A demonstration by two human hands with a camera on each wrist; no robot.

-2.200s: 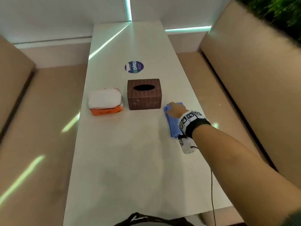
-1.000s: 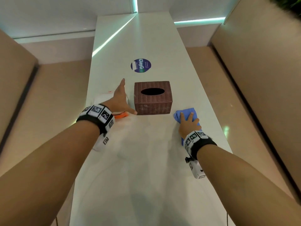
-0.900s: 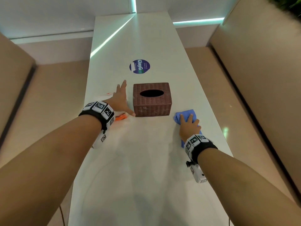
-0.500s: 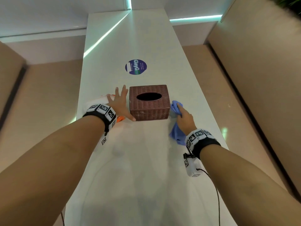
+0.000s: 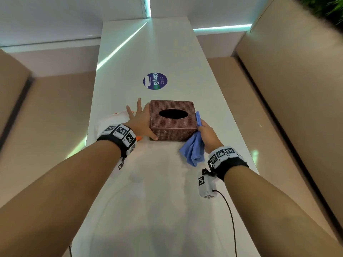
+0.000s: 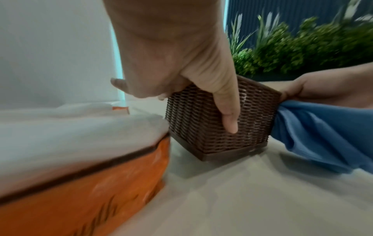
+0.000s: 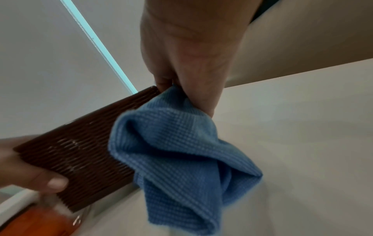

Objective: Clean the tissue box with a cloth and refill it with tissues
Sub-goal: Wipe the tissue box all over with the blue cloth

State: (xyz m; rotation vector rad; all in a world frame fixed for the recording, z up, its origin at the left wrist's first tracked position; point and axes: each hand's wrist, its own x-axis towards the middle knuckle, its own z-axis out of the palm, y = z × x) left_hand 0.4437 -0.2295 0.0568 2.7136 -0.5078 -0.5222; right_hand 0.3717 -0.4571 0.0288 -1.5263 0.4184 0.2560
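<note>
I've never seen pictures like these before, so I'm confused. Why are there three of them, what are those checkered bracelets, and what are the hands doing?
They are three cameras on one person. One sits on the head and looks down at both arms. The checkered wristbands carry two more little cameras, one on each wrist, which look along the fingers.

On the white table stands a brown woven tissue box with an oval hole on top. The left hand lies against its left side, with the thumb on the front. The right hand pinches a blue cloth and holds it by the box's right side, ready for wiping. Behind the left hand lies an orange and white pack of tissues. Farther back is a round purple sticker.
</note>
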